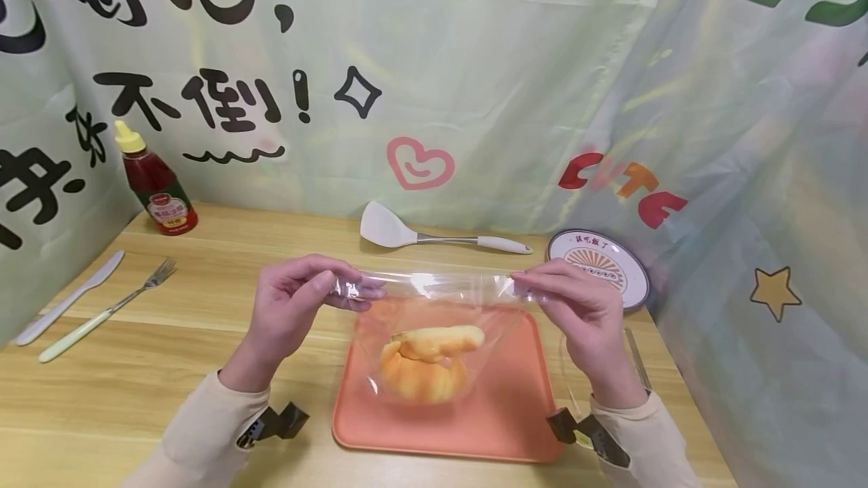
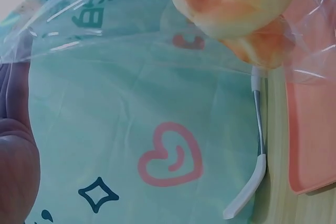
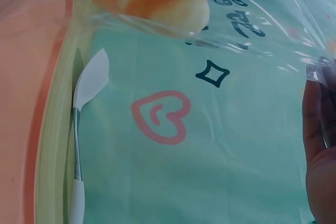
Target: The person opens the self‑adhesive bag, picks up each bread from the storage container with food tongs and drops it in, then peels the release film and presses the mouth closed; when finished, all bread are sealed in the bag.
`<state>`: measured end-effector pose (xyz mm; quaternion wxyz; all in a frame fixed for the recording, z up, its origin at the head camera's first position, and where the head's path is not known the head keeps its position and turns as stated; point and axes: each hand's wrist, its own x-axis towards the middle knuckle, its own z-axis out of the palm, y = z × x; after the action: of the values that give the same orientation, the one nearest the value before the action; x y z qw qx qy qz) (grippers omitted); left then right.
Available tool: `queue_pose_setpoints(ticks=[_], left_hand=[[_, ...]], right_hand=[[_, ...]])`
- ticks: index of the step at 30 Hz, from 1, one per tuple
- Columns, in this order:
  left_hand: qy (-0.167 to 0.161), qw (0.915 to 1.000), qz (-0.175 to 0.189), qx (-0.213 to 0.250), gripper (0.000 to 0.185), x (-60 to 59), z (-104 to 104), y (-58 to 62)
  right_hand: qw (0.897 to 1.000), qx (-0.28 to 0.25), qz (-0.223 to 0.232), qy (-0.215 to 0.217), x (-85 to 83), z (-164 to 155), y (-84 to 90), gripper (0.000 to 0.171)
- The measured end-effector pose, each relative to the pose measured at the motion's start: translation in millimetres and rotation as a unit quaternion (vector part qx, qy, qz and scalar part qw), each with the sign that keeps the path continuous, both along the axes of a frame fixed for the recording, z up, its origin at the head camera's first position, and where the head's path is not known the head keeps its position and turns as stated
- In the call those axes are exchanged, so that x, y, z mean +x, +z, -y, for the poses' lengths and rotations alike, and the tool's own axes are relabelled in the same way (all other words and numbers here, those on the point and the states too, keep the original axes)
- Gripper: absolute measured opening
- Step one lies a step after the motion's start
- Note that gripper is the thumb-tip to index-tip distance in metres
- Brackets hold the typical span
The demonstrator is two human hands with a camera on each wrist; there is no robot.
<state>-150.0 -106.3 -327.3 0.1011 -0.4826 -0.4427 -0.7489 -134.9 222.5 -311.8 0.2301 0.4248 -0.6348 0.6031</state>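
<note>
A clear plastic bag (image 1: 434,288) is stretched between the two hands, with bread pieces (image 1: 423,375) inside it. One piece is rounded and ridged, the other longer and lying across its top. My left hand (image 1: 298,307) pinches the bag's upper left corner between thumb and fingers. At the upper right corner my right hand (image 1: 583,307) pinches it the same way. Below the bag is an orange tray (image 1: 502,428), which the bag overlaps in the head view. In the left wrist view the bread (image 2: 236,3) hangs in the bag, and the right wrist view shows bread (image 3: 163,3) too.
A white spatula (image 1: 447,238) lies behind the bag, beside an oval plate (image 1: 634,277) at the right. Toward the left are a knife (image 1: 71,298), a fork (image 1: 111,311) and a red sauce bottle (image 1: 159,187). Printed cloth (image 1: 502,96) encloses the wooden table (image 1: 224,277).
</note>
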Motion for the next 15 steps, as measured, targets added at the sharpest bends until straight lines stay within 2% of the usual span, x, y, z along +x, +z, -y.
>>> queue_pose_setpoints(ticks=[3,6,10,15], left_hand=[[0.055,0.9983,0.019,-0.011,0.015,2.7,-1.4,-0.1],[0.083,0.9958,0.035,-0.017,0.010,4.4,-2.3,-0.2],[0.094,0.9948,0.035,-0.017,0.015,5.0,-2.9,-0.4],[0.095,0.9951,0.008,-0.028,0.024,3.5,-2.3,0.4]], right_hand=[[1.000,0.010,-0.004,-0.006,1.8,0.1,1.0,0.038],[1.000,0.013,0.000,-0.021,2.3,0.2,0.6,0.030],[0.999,0.011,0.002,-0.037,-0.8,0.6,-1.2,0.014],[0.999,-0.001,0.007,-0.035,-3.4,0.9,-2.2,0.030]])
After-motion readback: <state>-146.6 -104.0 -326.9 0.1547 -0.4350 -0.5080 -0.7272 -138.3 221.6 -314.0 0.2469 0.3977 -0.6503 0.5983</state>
